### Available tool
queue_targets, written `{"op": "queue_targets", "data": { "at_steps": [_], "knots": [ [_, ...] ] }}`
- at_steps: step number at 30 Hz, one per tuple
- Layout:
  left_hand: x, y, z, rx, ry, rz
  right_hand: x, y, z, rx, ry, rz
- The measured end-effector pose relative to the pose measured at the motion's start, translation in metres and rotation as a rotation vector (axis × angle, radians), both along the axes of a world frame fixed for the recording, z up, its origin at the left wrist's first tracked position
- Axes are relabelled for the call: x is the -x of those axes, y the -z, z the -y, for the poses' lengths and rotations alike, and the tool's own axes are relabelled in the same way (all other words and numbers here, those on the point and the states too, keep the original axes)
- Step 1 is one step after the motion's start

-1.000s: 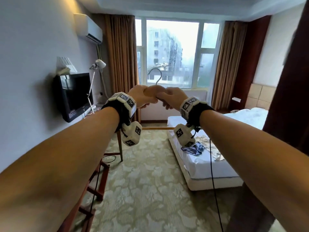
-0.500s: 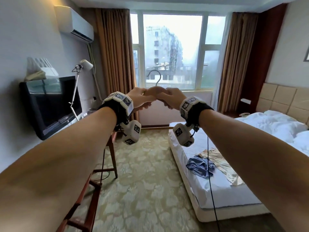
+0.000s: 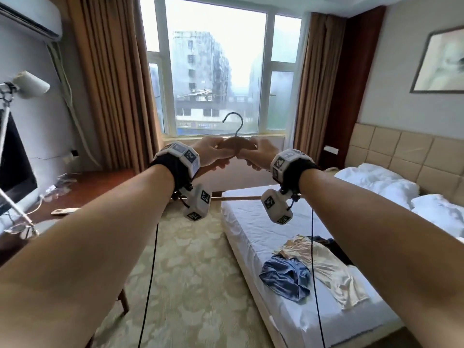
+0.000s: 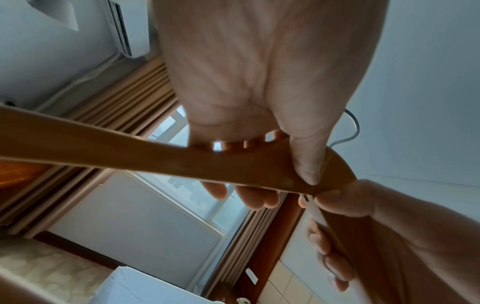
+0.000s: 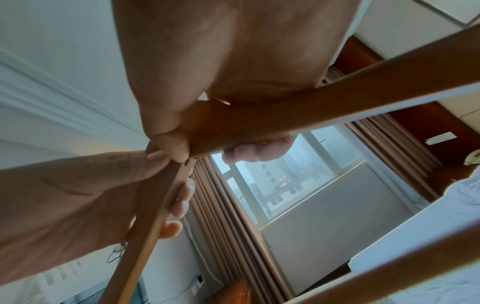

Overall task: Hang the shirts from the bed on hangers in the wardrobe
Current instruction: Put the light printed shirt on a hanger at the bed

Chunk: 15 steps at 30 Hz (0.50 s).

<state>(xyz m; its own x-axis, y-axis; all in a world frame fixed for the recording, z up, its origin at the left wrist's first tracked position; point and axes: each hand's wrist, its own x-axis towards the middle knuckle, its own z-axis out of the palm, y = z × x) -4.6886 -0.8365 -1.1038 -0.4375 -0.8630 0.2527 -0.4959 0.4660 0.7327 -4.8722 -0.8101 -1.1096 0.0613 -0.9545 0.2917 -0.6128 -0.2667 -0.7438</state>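
Observation:
I hold a wooden hanger (image 3: 234, 144) with a metal hook at chest height in front of the window. My left hand (image 3: 212, 153) grips its left shoulder and my right hand (image 3: 258, 153) grips its right shoulder, the thumbs meeting near the middle. In the left wrist view my left hand (image 4: 259, 181) wraps the wooden hanger (image 4: 130, 154); in the right wrist view my right hand (image 5: 207, 139) wraps the hanger (image 5: 311, 107). On the bed (image 3: 251, 222) lie a crumpled blue shirt (image 3: 285, 276) and a cream shirt (image 3: 324, 266), with a dark garment (image 3: 336, 249) beyond them.
A wooden desk (image 3: 82, 189) with a monitor (image 3: 12, 159), a lamp (image 3: 27, 84) and a remote stands at the left. Brown curtains (image 3: 113, 84) flank the window (image 3: 216, 71). Patterned carpet (image 3: 190, 272) runs between desk and bed. Pillows and headboard lie at the far right.
My view has swung to the right and down, bringing more of the bed, the shirts and the headboard into sight. Both hands keep the same grip on the hanger.

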Motion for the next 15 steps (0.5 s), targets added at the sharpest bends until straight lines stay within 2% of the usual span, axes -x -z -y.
{"op": "queue_targets", "data": {
  "at_steps": [8,15],
  "knots": [
    [0.058,0.016,0.167,0.051,0.158,0.067,0.048,0.015,0.131,-0.052,0.142,-0.033],
    [0.125,0.05,0.288,0.102,0.189,0.207,0.103,0.048,0.24,-0.131,0.227,0.012]
  ]
}}
